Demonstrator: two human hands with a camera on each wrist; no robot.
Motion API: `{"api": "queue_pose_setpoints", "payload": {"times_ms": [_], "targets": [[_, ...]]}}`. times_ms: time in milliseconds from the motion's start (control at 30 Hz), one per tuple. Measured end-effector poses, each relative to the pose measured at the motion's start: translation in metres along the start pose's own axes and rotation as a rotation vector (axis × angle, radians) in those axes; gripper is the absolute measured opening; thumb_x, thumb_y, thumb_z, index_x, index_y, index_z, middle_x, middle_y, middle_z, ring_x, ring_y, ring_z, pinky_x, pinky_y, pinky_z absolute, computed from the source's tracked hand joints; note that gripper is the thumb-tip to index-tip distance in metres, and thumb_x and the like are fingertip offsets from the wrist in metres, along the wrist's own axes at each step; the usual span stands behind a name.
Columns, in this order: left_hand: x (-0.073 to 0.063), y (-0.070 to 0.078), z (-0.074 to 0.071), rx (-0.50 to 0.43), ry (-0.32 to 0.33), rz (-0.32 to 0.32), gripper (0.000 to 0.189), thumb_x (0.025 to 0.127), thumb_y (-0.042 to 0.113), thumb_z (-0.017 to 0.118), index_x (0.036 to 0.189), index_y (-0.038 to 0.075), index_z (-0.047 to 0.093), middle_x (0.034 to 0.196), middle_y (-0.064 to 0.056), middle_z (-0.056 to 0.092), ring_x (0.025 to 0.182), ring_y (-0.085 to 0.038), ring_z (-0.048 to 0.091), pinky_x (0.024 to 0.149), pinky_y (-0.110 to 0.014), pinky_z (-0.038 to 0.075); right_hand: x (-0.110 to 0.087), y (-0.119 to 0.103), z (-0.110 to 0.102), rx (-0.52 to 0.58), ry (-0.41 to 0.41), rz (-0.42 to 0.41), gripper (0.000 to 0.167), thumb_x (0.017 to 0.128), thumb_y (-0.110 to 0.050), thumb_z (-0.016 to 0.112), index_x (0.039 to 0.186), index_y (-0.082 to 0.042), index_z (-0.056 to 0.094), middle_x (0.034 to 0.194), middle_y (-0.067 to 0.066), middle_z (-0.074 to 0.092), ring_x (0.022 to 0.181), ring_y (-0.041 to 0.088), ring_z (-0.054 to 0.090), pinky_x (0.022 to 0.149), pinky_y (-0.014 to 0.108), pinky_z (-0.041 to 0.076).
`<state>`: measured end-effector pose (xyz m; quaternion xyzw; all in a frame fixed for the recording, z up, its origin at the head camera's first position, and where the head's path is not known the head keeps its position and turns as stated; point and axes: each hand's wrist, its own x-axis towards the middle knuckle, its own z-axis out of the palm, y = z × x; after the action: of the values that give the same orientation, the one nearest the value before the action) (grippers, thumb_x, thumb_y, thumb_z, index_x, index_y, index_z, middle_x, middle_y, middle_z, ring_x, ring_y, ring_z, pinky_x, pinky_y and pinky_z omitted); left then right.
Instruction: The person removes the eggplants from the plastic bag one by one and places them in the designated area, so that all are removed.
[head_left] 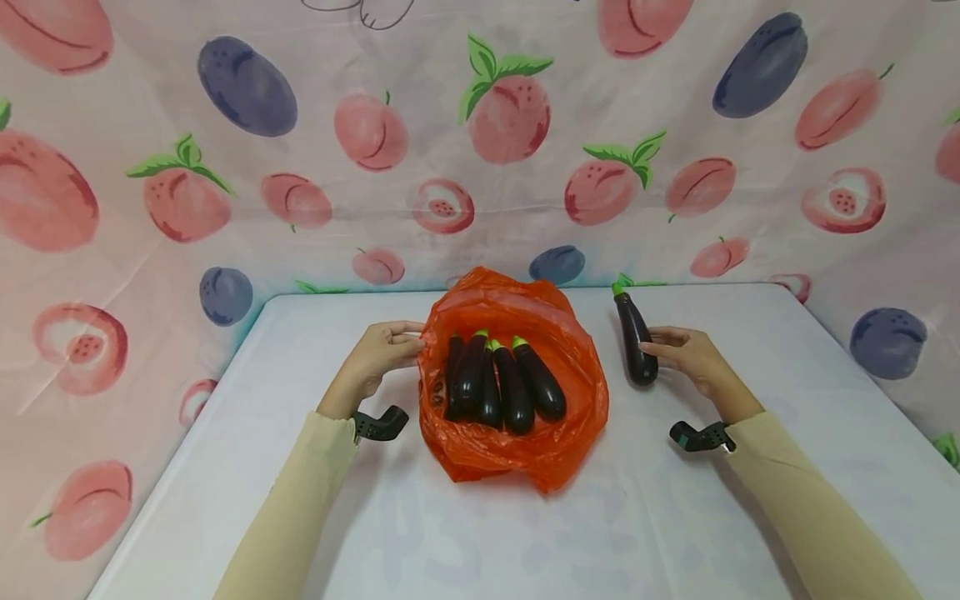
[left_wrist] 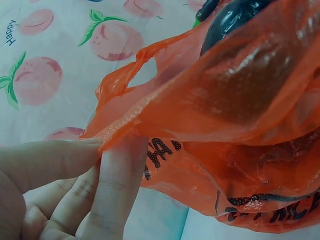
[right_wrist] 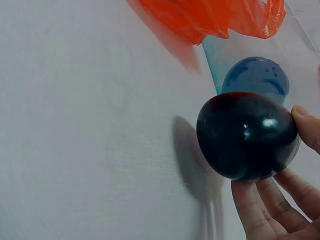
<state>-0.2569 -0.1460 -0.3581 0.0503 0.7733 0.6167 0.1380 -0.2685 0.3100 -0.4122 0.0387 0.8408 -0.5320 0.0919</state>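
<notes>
An orange plastic bag (head_left: 585, 375) stands wide-mouthed at the middle of the table with several dark eggplants (head_left: 517, 392) lying side by side in it, green stem ends away from me. My left hand (head_left: 382, 354) pinches the bag's left rim between thumb and finger, as the left wrist view shows at the bag's edge (left_wrist: 120, 127). To the right of the bag, my right hand (head_left: 686, 358) grips a single eggplant (head_left: 632, 337), green stem end pointing away. In the right wrist view the rounded end of this eggplant (right_wrist: 245, 135) faces the camera, thumb and fingers around it.
A white table (head_left: 360, 533) carries the bag. Behind it and at the sides hangs a cloth (head_left: 300, 100) printed with peaches and plums. Each wrist wears a black camera mount, one on the left (head_left: 381, 423) and one on the right (head_left: 697, 437).
</notes>
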Motion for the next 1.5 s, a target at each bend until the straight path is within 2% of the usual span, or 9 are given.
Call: {"api": "queue_pose_setpoints", "payload": {"times_ms": [67, 133, 200, 433, 667, 933, 1100, 1333, 1500], "targets": [[0.000, 0.000, 0.001, -0.001, -0.003, 0.000, 0.038, 0.092, 0.008, 0.057, 0.127, -0.005, 0.053, 0.093, -0.001, 0.071, 0.074, -0.004, 0.066, 0.075, -0.023, 0.057, 0.001, 0.001, 0.001, -0.022, 0.001, 0.007, 0.070, 0.087, -0.037, 0.065, 0.139, 0.003, 0.041, 0.121, 0.007, 0.058, 0.082, -0.011, 0.053, 0.076, 0.010, 0.049], [-0.001, 0.000, 0.001, 0.001, -0.006, 0.001, 0.037, 0.092, 0.008, 0.057, 0.127, -0.005, 0.053, 0.092, 0.000, 0.071, 0.075, -0.004, 0.066, 0.076, -0.024, 0.057, 0.001, 0.000, 0.002, -0.047, 0.005, 0.019, 0.071, 0.087, -0.039, 0.065, 0.139, 0.003, 0.041, 0.133, 0.020, 0.050, 0.081, -0.011, 0.053, 0.075, 0.009, 0.049], [-0.001, 0.000, 0.002, 0.004, -0.010, 0.007, 0.037, 0.092, 0.008, 0.056, 0.127, -0.005, 0.053, 0.091, 0.000, 0.071, 0.075, -0.004, 0.066, 0.076, -0.024, 0.057, 0.002, -0.001, 0.002, -0.070, 0.011, 0.035, 0.072, 0.087, -0.040, 0.064, 0.139, 0.003, 0.040, 0.139, 0.026, 0.044, 0.080, -0.010, 0.052, 0.075, 0.009, 0.049], [-0.001, 0.002, 0.001, -0.025, -0.020, 0.017, 0.040, 0.092, 0.006, 0.057, 0.129, -0.007, 0.050, 0.090, 0.001, 0.071, 0.072, -0.003, 0.066, 0.073, -0.022, 0.057, 0.004, -0.008, 0.006, -0.121, 0.028, 0.080, 0.074, 0.087, -0.042, 0.063, 0.139, 0.005, 0.039, 0.138, 0.028, 0.044, 0.084, -0.001, 0.052, 0.085, 0.021, 0.050], [-0.001, 0.002, 0.000, -0.014, -0.018, 0.018, 0.039, 0.092, 0.006, 0.056, 0.128, -0.007, 0.052, 0.090, 0.001, 0.071, 0.073, -0.003, 0.066, 0.075, -0.023, 0.057, 0.006, -0.009, 0.010, -0.117, 0.032, 0.094, 0.072, 0.087, -0.041, 0.063, 0.137, 0.007, 0.041, 0.136, 0.029, 0.045, 0.078, -0.003, 0.054, 0.081, 0.021, 0.049], [0.000, 0.001, 0.002, 0.022, -0.014, 0.013, 0.037, 0.092, 0.009, 0.056, 0.127, -0.005, 0.053, 0.101, -0.009, 0.071, 0.077, -0.004, 0.066, 0.080, -0.027, 0.057, 0.008, -0.007, 0.012, -0.128, 0.039, 0.126, 0.071, 0.087, -0.042, 0.062, 0.136, 0.006, 0.042, 0.136, 0.029, 0.045, 0.083, 0.005, 0.057, 0.100, 0.043, 0.044], [0.000, 0.001, 0.002, 0.026, -0.010, 0.018, 0.037, 0.092, 0.009, 0.056, 0.126, -0.005, 0.054, 0.101, -0.010, 0.071, 0.076, -0.004, 0.066, 0.079, -0.027, 0.057, 0.012, -0.005, 0.014, -0.125, 0.037, 0.138, 0.070, 0.087, -0.042, 0.062, 0.134, 0.007, 0.044, 0.133, 0.029, 0.047, 0.082, 0.005, 0.059, 0.096, 0.039, 0.048], [0.000, 0.002, 0.003, 0.020, -0.013, 0.013, 0.037, 0.092, 0.009, 0.057, 0.126, -0.005, 0.054, 0.100, -0.010, 0.071, 0.077, -0.004, 0.066, 0.080, -0.028, 0.057, 0.016, -0.005, 0.016, -0.161, 0.027, 0.163, 0.075, 0.087, -0.046, 0.061, 0.136, 0.006, 0.041, 0.136, 0.030, 0.043, 0.105, 0.027, 0.057, 0.102, 0.045, 0.044], [-0.001, 0.003, 0.004, 0.000, -0.017, 0.016, 0.037, 0.092, 0.008, 0.056, 0.126, -0.005, 0.054, 0.100, -0.009, 0.071, 0.075, -0.004, 0.066, 0.079, -0.027, 0.057, 0.016, -0.008, 0.017, -0.157, 0.007, 0.151, 0.075, 0.088, -0.046, 0.060, 0.137, 0.008, 0.039, 0.137, 0.030, 0.042, 0.102, 0.022, 0.057, 0.101, 0.042, 0.045]]}}
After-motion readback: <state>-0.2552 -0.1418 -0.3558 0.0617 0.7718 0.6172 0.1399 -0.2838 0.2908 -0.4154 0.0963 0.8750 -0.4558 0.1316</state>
